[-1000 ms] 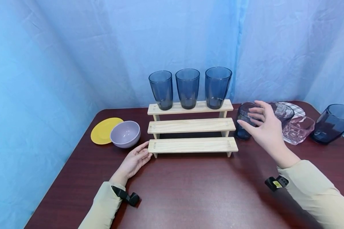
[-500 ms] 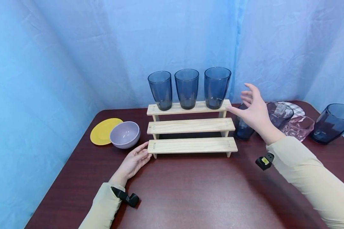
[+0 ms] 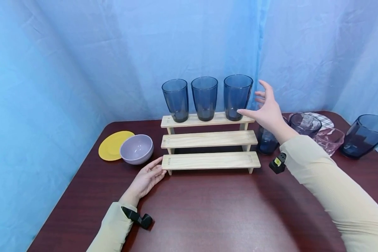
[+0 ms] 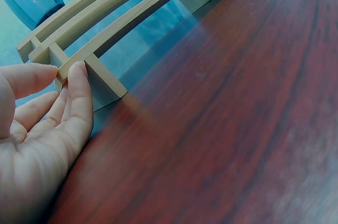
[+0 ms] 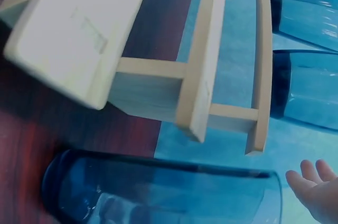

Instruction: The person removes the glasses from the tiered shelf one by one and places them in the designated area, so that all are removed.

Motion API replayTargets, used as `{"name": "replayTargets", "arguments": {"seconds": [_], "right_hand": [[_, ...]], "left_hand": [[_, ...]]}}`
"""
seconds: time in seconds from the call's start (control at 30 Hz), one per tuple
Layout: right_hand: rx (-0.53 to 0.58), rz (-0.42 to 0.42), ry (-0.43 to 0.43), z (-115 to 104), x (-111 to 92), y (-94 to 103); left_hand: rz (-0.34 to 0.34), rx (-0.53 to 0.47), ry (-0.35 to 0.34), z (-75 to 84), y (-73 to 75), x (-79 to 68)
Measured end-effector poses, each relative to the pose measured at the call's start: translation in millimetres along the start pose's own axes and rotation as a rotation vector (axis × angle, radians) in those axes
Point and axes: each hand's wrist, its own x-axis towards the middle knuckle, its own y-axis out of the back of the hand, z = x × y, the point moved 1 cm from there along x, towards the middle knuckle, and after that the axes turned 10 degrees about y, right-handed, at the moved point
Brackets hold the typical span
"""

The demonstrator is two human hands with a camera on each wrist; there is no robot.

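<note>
A three-step wooden rack (image 3: 211,161) stands on the dark red table (image 3: 208,213). On its top step are three upright blue glasses: the left glass (image 3: 175,99), the middle glass (image 3: 204,99) and the right glass (image 3: 237,92). My left hand (image 3: 147,180) pinches the left end of the bottom step between thumb and fingers, plainer in the left wrist view. My right hand (image 3: 267,110) is raised beside the right glass, fingers spread and thumb overlapping its base in the head view. In the right wrist view, fingertips (image 5: 310,174) show apart from that glass.
To the left, a lilac bowl (image 3: 137,149) sits next to a yellow plate (image 3: 114,145). Right of the rack stand a blue glass (image 3: 266,141), another dark glass (image 3: 305,127), a pinkish clear cup (image 3: 330,138), a checked plate (image 3: 322,120) and a tilted-looking blue glass (image 3: 365,136).
My right hand has moved left and up, from over the glasses at the right to beside the right glass on the rack. My left hand stays at the rack's end.
</note>
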Motion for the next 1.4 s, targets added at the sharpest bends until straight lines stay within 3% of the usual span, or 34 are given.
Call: {"name": "replayTargets", "arguments": {"seconds": [0.63,0.87,1.4], "right_hand": [[-0.005,-0.005,-0.008,-11.5,11.2,-14.6],[0.008,0.0,-0.028,-8.5,15.4,-15.0],[-0.015,0.003,0.022,-1.3,15.8,-19.0]], "left_hand": [[0.0,0.024,-0.008,1.2,-1.8,0.4],[0.012,0.033,0.001,0.2,-0.1,1.3],[-0.029,-0.011,-0.02,0.9,-1.1,0.5]]}}
